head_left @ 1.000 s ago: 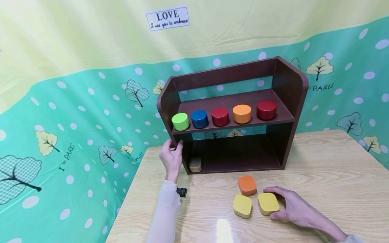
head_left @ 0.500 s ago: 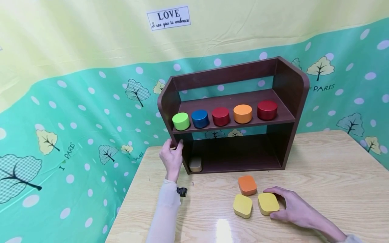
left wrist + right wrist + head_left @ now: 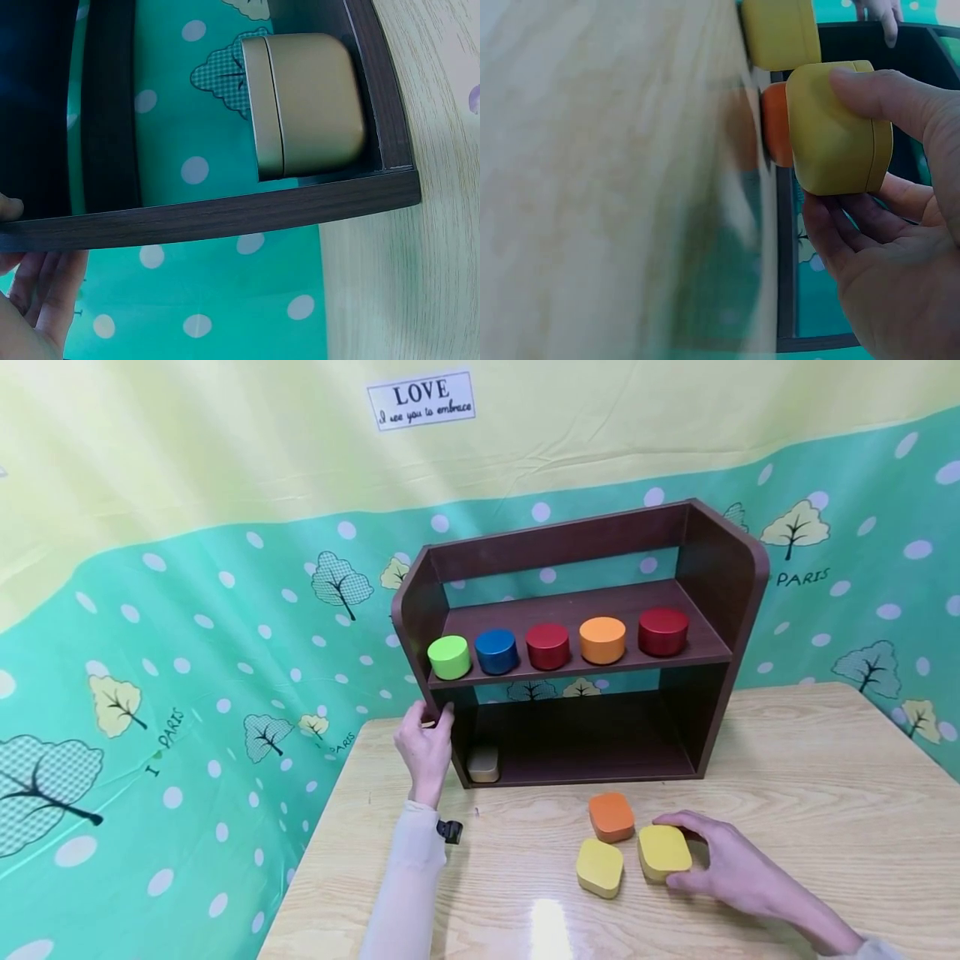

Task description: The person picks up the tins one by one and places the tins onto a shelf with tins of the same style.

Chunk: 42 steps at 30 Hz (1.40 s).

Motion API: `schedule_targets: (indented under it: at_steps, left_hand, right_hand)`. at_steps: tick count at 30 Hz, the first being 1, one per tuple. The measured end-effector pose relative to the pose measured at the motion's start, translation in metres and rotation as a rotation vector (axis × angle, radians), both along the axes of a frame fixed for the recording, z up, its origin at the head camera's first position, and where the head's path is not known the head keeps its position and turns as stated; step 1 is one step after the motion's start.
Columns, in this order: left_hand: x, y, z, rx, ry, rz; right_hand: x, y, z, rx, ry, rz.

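Right grip [image 3: 729, 864] has the yellow tin [image 3: 663, 850] pinched toward its right end, thumb on the near side and fingers on the far side, so its left face is bare to me. Whether it clears the worktop [image 3: 795, 777] I cannot tell. What I weigh is where the shelf [image 3: 570, 544] lies from that hold: its lower level [image 3: 585, 739] is far and to the left, past the orange tin [image 3: 611, 815], which sits just off the held one's far-left corner. The other yellow tin [image 3: 599, 865] is just beside it, to the left. The held tin looks about as broad as long, so I read no clear long axis. Left grip [image 3: 426, 753] holds the shelf's left side panel [image 3: 210, 220], thumb inside, fingers outside, near the beige tin [image 3: 483, 766] at the lower level's left end. Right grip is much nearer the loose tins.
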<state>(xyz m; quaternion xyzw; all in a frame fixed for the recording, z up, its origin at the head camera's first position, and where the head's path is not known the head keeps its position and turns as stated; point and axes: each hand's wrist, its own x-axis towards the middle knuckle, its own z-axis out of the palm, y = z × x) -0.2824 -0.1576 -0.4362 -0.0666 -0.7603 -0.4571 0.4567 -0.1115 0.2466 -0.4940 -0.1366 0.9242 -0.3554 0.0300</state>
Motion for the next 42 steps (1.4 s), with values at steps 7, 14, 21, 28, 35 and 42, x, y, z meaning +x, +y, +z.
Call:
schedule_targets:
  at_steps: [7, 14, 21, 28, 35, 42]
  left_hand:
    - [0.0, 0.0, 0.001, 0.007, 0.0, 0.0]
    - [0.001, 0.0, 0.0, 0.005, -0.006, -0.004]
    - [-0.001, -0.001, -0.001, 0.0, -0.004, -0.001]
    - [-0.002, 0.0, -0.002, 0.012, -0.008, -0.002]
    - [-0.002, 0.0, -0.001, 0.009, -0.001, -0.001]
    - [-0.001, -0.001, 0.0, 0.008, -0.006, 0.001]
  right_hand:
    - [-0.003, -0.004, 0.009, -0.027, 0.021, 0.022]
    - [-0.009, -0.015, 0.018, -0.047, 0.027, 0.048]
    - [-0.019, -0.027, 0.032, -0.07, 0.013, 0.066]
    - [-0.029, -0.042, 0.042, -0.073, 0.02, 0.095]
    - [-0.041, -0.056, 0.05, -0.057, 0.079, 0.134]
    - [-0.057, -0.069, 0.057, -0.08, 0.067, 0.186]
